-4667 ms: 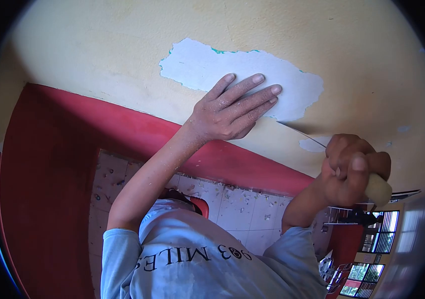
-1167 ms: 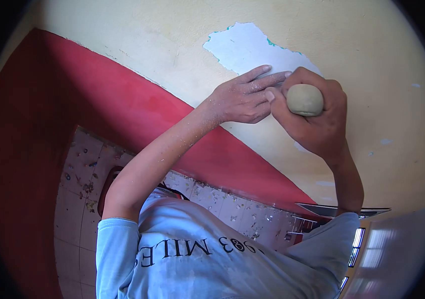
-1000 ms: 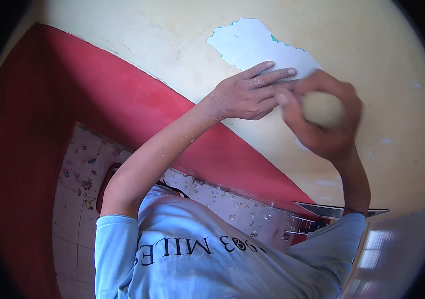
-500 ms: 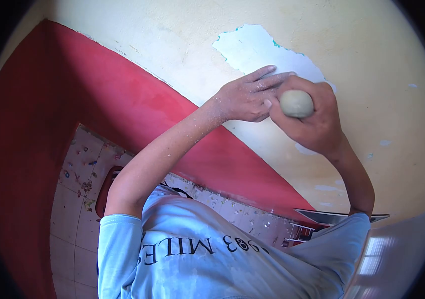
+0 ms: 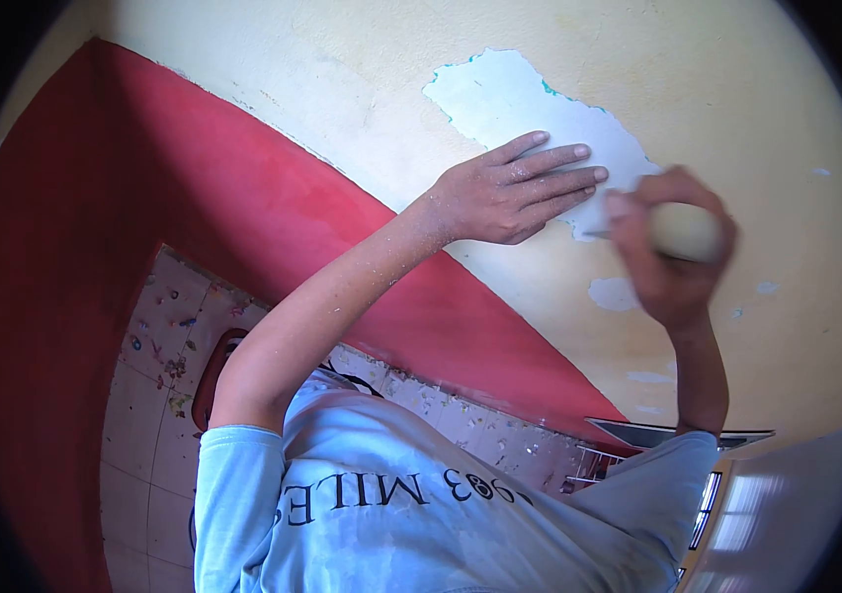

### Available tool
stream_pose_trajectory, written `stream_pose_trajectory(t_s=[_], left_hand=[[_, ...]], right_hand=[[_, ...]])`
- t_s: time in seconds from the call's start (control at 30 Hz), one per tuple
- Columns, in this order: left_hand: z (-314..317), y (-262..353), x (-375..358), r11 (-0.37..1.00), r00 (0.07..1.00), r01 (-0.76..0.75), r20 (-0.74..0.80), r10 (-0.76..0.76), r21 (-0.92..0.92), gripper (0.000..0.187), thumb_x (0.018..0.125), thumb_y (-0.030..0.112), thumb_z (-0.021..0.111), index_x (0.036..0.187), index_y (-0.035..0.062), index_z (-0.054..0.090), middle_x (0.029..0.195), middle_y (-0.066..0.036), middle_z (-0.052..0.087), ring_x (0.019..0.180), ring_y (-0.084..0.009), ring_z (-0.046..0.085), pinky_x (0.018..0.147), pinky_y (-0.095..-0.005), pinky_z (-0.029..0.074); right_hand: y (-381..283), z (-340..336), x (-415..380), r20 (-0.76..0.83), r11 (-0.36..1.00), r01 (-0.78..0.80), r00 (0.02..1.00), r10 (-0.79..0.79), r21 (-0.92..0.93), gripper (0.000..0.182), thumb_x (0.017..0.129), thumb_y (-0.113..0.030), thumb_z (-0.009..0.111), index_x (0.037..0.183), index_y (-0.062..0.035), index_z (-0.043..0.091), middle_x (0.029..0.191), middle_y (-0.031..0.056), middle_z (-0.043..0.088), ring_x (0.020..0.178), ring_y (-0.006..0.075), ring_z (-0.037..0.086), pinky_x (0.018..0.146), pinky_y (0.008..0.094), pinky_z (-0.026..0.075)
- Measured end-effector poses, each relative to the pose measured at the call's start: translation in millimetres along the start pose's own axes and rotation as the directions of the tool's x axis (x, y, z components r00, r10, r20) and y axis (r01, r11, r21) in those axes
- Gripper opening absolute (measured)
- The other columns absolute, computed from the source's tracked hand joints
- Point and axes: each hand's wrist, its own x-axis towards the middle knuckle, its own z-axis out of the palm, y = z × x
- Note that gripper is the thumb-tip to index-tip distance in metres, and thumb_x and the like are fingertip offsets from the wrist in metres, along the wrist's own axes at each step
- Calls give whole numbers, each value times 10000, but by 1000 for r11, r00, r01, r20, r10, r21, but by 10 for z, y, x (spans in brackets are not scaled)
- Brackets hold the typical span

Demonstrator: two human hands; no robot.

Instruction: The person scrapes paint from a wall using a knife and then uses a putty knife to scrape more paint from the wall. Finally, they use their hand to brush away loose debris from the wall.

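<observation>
My left hand (image 5: pixel 525 193) lies with its fingers stretched out against the wall, over the lower edge of a bare white patch (image 5: pixel 515 97) with a ragged, partly green rim. White dust speckles its skin and forearm. To its right, my right hand (image 5: pixel 673 247) is wrapped round a scraper (image 5: pixel 688 232). The scraper's pale, rounded handle end faces me. A thin bit of its blade shows by the patch's lower right edge; the rest is hidden by the hand. Motion blurs this hand and the handle.
Cream paint (image 5: pixel 342 89) covers the upper wall, and a red band (image 5: pixel 273 168) runs below it. Smaller bare spots (image 5: pixel 614 293) dot the cream part. Paint flakes litter the tiled floor (image 5: pixel 144 425). A red-edged object (image 5: pixel 213 381) stands behind my left arm.
My right hand has moved right and slightly down with the scraper, away from my left hand. More of my left fingers and the patch now shows. The left hand has barely moved.
</observation>
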Motion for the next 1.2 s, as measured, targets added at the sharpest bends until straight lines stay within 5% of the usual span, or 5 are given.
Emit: stream_pose_trajectory(t_s=[0.2,0.33,0.5,0.7,1.2], left_hand=[[3,-6,-34,995,999,-31,19,29,93,477,721,221,568,1189,159,500,1340,47,380,1243,-149,342,1034,-357,264],[-64,-33,-155,991,989,-56,139,40,118,506,737,243,555,1229,170,459,1353,52,365,1260,-140,313,1046,-347,242],[-25,-35,-281,990,992,-26,124,9,135,516,735,260,571,1232,192,450,1349,70,368,1253,-123,319,1064,-357,197],[35,-32,-314,986,994,-14,105,-3,164,522,721,257,584,1223,194,455,1321,75,408,1233,-124,348,1084,-370,140],[49,-6,-327,981,993,-19,116,-3,191,433,742,205,500,1173,179,532,1259,31,482,1212,-205,382,1061,-410,174]], right_hand=[[176,-53,-195,-201,995,64,976,-78,-74,153,692,55,644,704,-3,503,530,22,455,458,82,446,432,216,371],[59,-169,-356,-525,877,13,805,276,480,156,768,55,496,720,-39,382,490,19,370,381,76,335,354,226,289],[158,-168,-667,-732,870,149,617,289,469,167,795,-43,442,694,-92,319,442,-5,298,354,60,249,336,219,226],[168,-165,-714,-742,827,356,662,105,435,154,789,-32,445,717,-89,322,462,12,329,354,67,254,329,224,214],[231,365,-1003,-626,895,81,742,240,439,137,657,-66,629,697,-44,500,515,42,491,421,134,459,409,260,372]])
